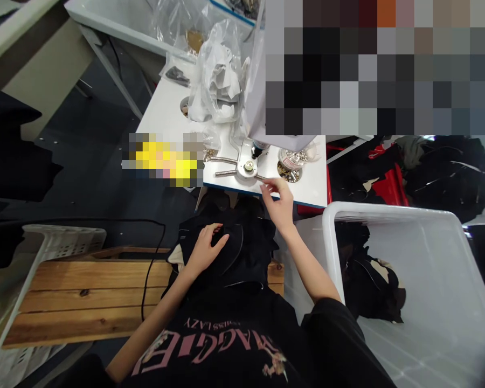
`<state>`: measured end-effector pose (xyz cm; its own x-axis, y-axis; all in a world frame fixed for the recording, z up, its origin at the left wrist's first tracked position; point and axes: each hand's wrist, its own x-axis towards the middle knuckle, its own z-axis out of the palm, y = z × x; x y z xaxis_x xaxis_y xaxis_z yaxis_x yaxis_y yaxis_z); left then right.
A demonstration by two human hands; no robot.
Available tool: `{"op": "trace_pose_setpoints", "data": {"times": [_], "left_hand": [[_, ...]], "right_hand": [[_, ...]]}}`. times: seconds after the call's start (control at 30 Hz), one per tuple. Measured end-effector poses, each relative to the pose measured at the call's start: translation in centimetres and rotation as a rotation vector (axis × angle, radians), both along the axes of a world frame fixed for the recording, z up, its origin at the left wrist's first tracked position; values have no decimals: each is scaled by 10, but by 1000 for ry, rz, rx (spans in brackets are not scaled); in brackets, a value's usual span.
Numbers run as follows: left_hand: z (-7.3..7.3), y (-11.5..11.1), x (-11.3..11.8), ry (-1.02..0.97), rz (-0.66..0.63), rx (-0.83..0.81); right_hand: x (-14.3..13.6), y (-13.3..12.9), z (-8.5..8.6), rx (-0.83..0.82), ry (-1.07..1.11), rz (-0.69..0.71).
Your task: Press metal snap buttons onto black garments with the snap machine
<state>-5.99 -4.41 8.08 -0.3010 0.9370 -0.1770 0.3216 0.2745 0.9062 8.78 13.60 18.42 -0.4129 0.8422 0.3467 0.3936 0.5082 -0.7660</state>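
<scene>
A dark garment (253, 253) lies across my lap. My left hand (207, 247) rests on it, fingers spread and thumb apart. At the table's front edge my right hand (280, 200) has its thumb and fingertips bent together beside a spring-wrapped rod (261, 177); whatever they may hold is too small to make out. That rod sticks out from the white base of a press machine (246, 175), which has a round metal die (249, 166) on it. Two more spring-wrapped rods (225, 173) point left. Above the die is the machine's dark upper part (260, 148).
Small metal pieces fill a hole (290, 173) in the white table (161, 121), right of the press. Plastic bags (218, 75) stand at the back. To my right, a large white bin (428, 258) holds dark garments (372, 285). A wooden bench (89, 285) extends left, crossed by a black cable (146, 280).
</scene>
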Motion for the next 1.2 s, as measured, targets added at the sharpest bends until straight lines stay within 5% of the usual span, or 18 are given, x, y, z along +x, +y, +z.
{"op": "trace_pose_setpoints", "data": {"times": [0.1, 0.2, 0.37, 0.67, 0.83, 1.0, 1.13, 1.2], "left_hand": [[5, -26, -12, 190, -102, -31], [7, -51, -23, 321, -221, -39], [14, -72, -18, 411, -381, 1], [40, -66, 9, 533, -303, 384], [91, -81, 25, 483, -262, 692], [152, -96, 34, 231, -413, 923], [179, -61, 26, 112, -399, 929], [187, -33, 25, 79, -646, 785]], "right_hand": [[18, -46, -22, -203, -283, 160], [28, -82, -45, -414, -515, 169], [30, -106, -51, -652, -355, 165], [23, -147, -28, -340, -268, 278], [33, -179, 6, -579, 31, 305], [53, -208, 62, -563, 188, 283], [69, -211, 78, -832, 401, 244], [77, -209, 81, -942, 487, 253]]}}
